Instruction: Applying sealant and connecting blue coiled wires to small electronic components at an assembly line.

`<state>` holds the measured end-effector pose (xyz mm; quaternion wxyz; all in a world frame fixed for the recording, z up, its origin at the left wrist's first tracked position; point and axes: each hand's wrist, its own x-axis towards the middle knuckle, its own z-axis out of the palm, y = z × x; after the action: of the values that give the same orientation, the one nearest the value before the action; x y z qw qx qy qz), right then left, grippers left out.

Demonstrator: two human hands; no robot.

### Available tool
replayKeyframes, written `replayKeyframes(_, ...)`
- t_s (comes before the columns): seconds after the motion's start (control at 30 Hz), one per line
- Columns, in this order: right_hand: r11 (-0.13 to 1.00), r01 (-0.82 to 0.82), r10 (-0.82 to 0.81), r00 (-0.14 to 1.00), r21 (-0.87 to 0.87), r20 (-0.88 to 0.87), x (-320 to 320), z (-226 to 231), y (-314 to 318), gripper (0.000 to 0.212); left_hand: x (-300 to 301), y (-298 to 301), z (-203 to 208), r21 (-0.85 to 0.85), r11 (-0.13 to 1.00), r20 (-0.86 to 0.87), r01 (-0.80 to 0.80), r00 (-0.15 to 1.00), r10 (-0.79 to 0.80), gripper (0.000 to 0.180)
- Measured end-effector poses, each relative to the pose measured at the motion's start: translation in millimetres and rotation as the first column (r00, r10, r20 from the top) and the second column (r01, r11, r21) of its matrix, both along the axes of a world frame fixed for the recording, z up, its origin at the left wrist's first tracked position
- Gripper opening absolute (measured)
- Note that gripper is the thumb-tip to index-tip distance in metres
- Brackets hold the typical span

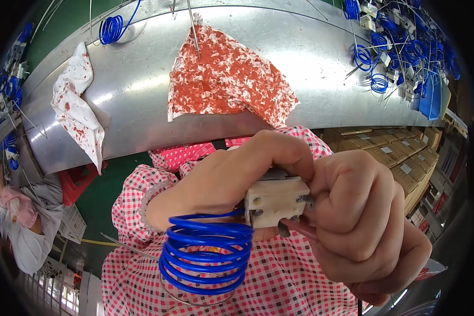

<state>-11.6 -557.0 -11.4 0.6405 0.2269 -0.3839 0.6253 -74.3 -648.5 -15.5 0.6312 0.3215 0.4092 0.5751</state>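
Note:
My left hand (221, 176) is closed around a cream block-shaped thermostat (279, 200) with small metal terminals. From it hangs a blue coiled capillary tube (205, 255), and a thin metal probe (129, 246) sticks out left of the coil. My right hand (361, 216) is curled into a fist against the block's right side. What its fingers grip is mostly hidden; a clear, reddish piece (431, 269) shows beyond the fist. Both hands are above my checked apron (184, 289), in front of the metal table (137, 79).
On the table lie a red-blotched cloth (226, 76), a white spotted cloth (75, 100) and a blue coil (111, 30). Many blue-coiled parts (400, 50) pile up at far right. Cardboard boxes (389, 152) stand right; a co-worker's sleeve (18, 205) and red crate (75, 184) are left.

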Motion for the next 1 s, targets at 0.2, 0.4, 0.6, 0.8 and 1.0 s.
replayKeyframes(0.2,0.99,-0.133,0.134,0.991,-0.053,0.008,5,-3,3,0.013,1,-1,0,-0.009,1.0,0.037,-0.022,0.999,0.022,0.026)
replayKeyframes(0.4,0.976,-0.195,0.199,0.979,-0.095,0.044,9,-5,6,0.014,-7,8,-14,0.129,0.984,-0.088,0.123,0.99,-0.112,0.054)
replayKeyframes(0.6,0.98,-0.157,0.174,0.975,-0.122,0.14,5,-7,5,0.015,-17,11,-8,0.073,0.967,-0.133,0.243,0.964,-0.232,0.056)
replayKeyframes(0.8,0.952,-0.251,0.262,0.964,-0.175,0.041,0,-7,4,0.015,-10,8,-16,0.123,0.98,-0.051,0.157,0.987,-0.152,0.056)
replayKeyframes(1.0,0.983,0.038,0.064,0.843,-0.179,0.534,24,10,-2,0.017,-4,5,-27,0.165,0.984,0.036,0.067,0.997,-0.074,0.055)
